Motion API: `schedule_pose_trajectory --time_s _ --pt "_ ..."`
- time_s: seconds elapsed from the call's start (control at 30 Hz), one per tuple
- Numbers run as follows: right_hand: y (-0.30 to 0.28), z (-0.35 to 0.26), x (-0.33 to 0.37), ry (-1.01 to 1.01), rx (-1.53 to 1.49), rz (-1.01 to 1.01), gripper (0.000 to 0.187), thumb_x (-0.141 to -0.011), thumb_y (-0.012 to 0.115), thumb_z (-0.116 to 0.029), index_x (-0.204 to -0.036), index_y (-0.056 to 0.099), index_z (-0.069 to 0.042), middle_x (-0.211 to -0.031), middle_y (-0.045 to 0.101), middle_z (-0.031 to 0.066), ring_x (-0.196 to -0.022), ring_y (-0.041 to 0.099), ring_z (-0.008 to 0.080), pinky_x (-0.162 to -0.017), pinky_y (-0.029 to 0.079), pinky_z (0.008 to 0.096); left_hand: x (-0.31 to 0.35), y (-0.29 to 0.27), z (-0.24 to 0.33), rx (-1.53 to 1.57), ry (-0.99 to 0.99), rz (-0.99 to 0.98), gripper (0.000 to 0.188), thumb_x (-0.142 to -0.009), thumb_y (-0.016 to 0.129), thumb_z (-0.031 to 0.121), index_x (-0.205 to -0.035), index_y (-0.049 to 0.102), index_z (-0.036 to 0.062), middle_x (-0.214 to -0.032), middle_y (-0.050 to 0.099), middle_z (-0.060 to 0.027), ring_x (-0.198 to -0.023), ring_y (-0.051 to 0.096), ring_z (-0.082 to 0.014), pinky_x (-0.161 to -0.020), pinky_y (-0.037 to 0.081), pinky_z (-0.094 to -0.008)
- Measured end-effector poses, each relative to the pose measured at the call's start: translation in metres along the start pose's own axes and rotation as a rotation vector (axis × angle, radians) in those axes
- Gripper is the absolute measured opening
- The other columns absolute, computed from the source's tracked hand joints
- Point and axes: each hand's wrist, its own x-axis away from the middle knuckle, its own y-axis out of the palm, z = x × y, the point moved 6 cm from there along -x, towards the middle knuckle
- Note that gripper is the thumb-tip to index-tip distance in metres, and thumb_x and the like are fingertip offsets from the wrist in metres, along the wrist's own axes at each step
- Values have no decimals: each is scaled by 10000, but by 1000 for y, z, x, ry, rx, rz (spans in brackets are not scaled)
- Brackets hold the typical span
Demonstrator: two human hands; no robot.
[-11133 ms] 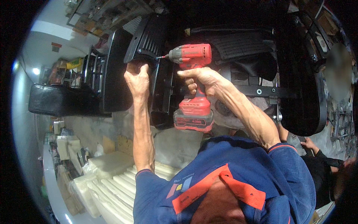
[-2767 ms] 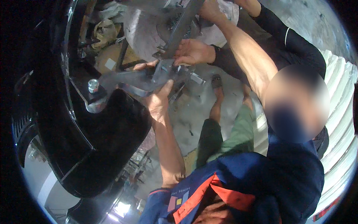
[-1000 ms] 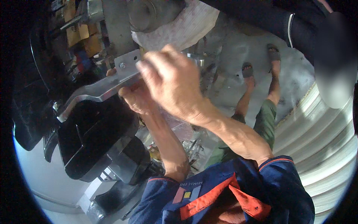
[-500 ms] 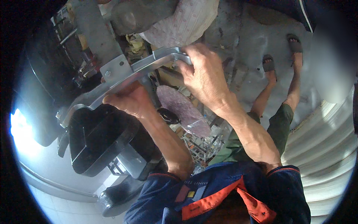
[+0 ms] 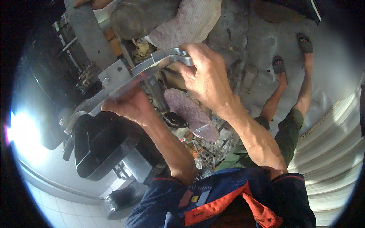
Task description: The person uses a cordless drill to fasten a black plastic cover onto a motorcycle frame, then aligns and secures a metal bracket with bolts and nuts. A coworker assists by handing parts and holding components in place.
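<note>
A long bent metal bar (image 5: 152,69) slants across the upper left, its ends curved. Bolted to its middle is a flat metal plate (image 5: 121,70) with a round hole. My right hand (image 5: 207,72) is closed around the upper right end, thumb beneath and fingers over the top. Under the middle, my left hand (image 5: 131,104) grips the bar from the near side; its thumb points left, and its other fingers are mostly hidden behind the metal. Beyond the small plate extends a flat grey metal strip (image 5: 89,34).
Part of another hand (image 5: 99,3) shows at the top edge by the strip. Black machine housing (image 5: 100,140) lies below the bar. A purplish oval disc (image 5: 192,114) stands right of my left forearm, above cluttered metal racks (image 5: 213,150). A pale patterned sack (image 5: 190,22) sits beyond.
The bar has shifted slightly left at its middle, both hands still on it. Fingers have come into view at the top edge near the grey strip. The view has moved a little.
</note>
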Motion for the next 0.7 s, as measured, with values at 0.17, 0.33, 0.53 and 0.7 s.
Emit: schedule_pose_trajectory --time_s 0.17,0.33,0.53,0.7 --pt "4 5 -1 -26 -21 -23 233 -838 724 -79 -981 565 13 -903 601 248 -763 640 451 -642 512 515 -4 -5 -3 3 -47 -74 938 -625 905 474 -1422 521 161 -1475 516 -93 -1351 476 -342 -1091 356 -687" --pt "0 -7 -8 34 85 -53 279 -799 744 -32 -1045 622 16 -938 642 202 -795 652 380 -699 525 460 -7 -16 -3 -36 -3 -59 914 -649 869 542 -1407 529 159 -1444 536 -91 -1299 507 -346 -1010 397 -741" --pt "20 -87 -21 -375 117 -5 333 -774 768 -94 -1088 671 -43 -1004 633 127 -929 613 326 -824 508 427 9 -17 -8 154 -72 19 858 -741 793 609 -1386 511 119 -1380 552 -72 -1287 498 -265 -1087 431 -479" --pt "67 -102 -45 -252 -201 -62 261 -826 726 -75 -1072 679 2 -994 677 183 -899 663 351 -795 534 431 16 -12 -10 62 -81 -18 884 -778 767 604 -1436 465 96 -1405 533 -74 -1306 484 -232 -1137 376 -441"
